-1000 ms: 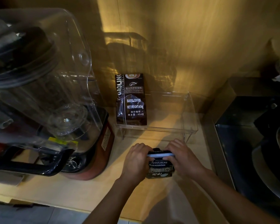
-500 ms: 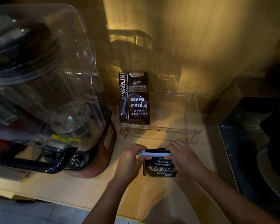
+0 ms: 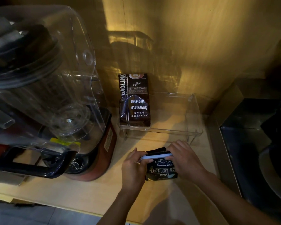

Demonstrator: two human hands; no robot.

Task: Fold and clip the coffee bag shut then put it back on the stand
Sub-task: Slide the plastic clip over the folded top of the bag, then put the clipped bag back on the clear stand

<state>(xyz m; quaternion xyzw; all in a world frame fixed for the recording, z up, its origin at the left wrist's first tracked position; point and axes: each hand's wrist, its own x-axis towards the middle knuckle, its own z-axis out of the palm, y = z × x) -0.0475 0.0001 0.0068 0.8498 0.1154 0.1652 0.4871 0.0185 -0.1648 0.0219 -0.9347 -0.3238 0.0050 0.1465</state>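
Observation:
A small dark coffee bag (image 3: 162, 169) printed "Blue Mountain" stands on the wooden counter just in front of the clear acrylic stand (image 3: 195, 133). Its top is folded over, and a pale blue clip (image 3: 156, 156) lies across the fold. My left hand (image 3: 134, 169) grips the bag's left side and pinches the clip's left end. My right hand (image 3: 184, 159) holds the bag's right side and the clip's right end. A second, taller dark coffee bag (image 3: 135, 101) stands upright at the left end of the stand.
A large blender (image 3: 44, 88) with a clear sound cover and red base fills the counter's left side. A dark metal sink unit (image 3: 253, 137) sits to the right. A wooden wall rises behind the stand. The counter's front edge runs below my forearms.
The bag and both hands have stayed in front of the stand. My left fingers have shifted along the clip's left end, and the clip now tilts slightly down to the left.

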